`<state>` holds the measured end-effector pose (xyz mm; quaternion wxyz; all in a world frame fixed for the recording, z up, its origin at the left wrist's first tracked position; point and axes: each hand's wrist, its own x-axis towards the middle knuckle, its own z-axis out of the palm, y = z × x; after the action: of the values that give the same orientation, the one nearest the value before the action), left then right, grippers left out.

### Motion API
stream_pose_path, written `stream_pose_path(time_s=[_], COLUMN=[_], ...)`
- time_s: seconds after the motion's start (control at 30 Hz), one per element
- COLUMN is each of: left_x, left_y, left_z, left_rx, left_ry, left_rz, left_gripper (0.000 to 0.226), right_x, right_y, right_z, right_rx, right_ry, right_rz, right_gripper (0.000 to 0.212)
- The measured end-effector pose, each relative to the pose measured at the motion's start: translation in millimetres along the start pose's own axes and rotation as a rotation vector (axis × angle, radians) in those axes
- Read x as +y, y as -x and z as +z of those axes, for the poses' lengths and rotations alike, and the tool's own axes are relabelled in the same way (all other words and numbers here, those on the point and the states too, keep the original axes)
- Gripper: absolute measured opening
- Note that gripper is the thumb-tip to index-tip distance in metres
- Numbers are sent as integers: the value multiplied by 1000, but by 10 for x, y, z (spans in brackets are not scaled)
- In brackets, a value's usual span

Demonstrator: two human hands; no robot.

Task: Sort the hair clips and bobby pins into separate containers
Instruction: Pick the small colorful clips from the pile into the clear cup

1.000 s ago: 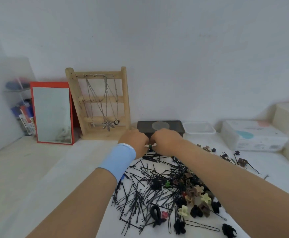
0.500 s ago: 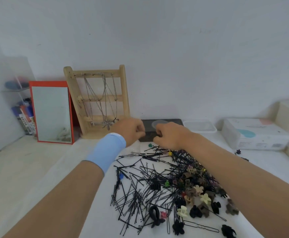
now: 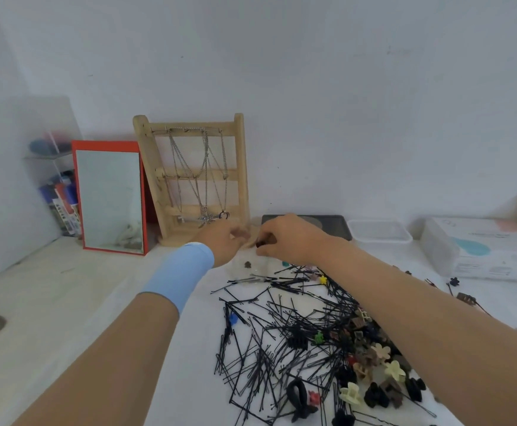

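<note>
Both hands met at the far edge of the pile. The right hand point(image 3: 291, 238) pinched a small dark clip point(image 3: 262, 242) between thumb and fingertips. The left hand point(image 3: 225, 241), with a blue wristband point(image 3: 180, 275) below it, curled in toward it, but it was blurred and I could not tell whether it gripped anything. Black bobby pins point(image 3: 282, 327) lay scattered on the white table point(image 3: 66, 302) beneath the forearms, with the hair clips point(image 3: 374, 364) heaped on their right side. Just behind the hands sat a dark tray point(image 3: 334, 222), with a clear container point(image 3: 380, 232) beside it. Farther left stood a wooden jewellery stand point(image 3: 195, 176) and a red-framed mirror point(image 3: 109, 198).
</note>
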<state>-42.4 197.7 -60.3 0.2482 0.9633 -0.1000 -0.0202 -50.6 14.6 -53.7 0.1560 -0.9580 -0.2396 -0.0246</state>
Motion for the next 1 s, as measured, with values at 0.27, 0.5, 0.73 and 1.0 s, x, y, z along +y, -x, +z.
stream_pose_path(time_s=[0.27,0.5,0.73,1.0], left_x=[-260,-115,-194,-30], left_y=[48,204,344,484], left_z=[8,183,59,-63], left_rx=[38,-78,-2,-422], left_ry=[186,223,152,-198], left_rz=[-17,54,79,-49], left_gripper=[17,42,19,13], right_x=[88,215,254,-3], right_y=[-27,157,218,164], right_z=[-60,205,294,-8], right_rx=[17,-122,-63,149], right_ry=[19,340,292,144], right_rz=[6,120,171,173], right_gripper=[24,43,29,21])
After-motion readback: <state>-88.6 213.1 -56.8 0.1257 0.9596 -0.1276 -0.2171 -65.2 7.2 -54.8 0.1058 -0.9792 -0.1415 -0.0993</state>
